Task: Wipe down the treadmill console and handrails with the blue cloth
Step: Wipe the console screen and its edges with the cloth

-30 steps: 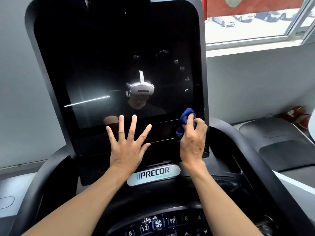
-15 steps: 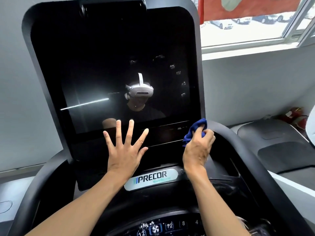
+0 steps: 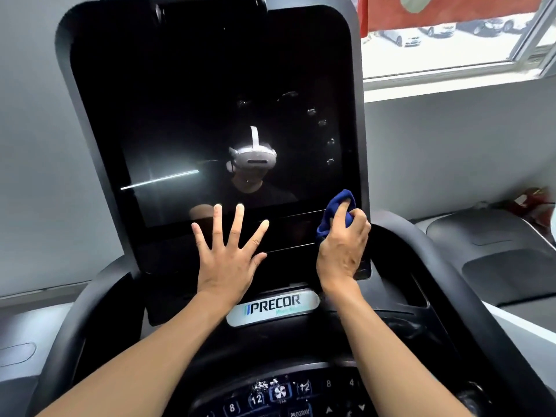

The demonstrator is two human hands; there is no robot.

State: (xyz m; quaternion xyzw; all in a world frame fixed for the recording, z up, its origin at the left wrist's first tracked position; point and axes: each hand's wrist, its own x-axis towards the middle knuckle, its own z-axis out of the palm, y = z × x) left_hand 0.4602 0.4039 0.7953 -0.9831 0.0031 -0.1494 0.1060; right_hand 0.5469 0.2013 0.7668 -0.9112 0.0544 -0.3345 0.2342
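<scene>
A tall black treadmill console screen (image 3: 210, 100) fills the middle of the view, with a dark glossy surface. My left hand (image 3: 227, 251) lies flat on its lower part, fingers spread and straight. My right hand (image 3: 343, 248) grips a bunched blue cloth (image 3: 335, 210) and presses it against the screen's lower right corner. Curved black handrails run down the left (image 3: 72, 326) and the right (image 3: 445, 266). A lit button panel (image 3: 279, 392) sits at the bottom, below a PRECOR badge (image 3: 272, 308).
A grey wall stands behind the console. A window (image 3: 451, 31) at the upper right looks onto parked cars. Another machine's dark deck (image 3: 496, 260) lies to the right, with a red object (image 3: 532, 200) beyond it.
My right hand swept the cloth out to the console's right edge, then back up onto the screen's lower right corner. My left hand stayed pressed flat.
</scene>
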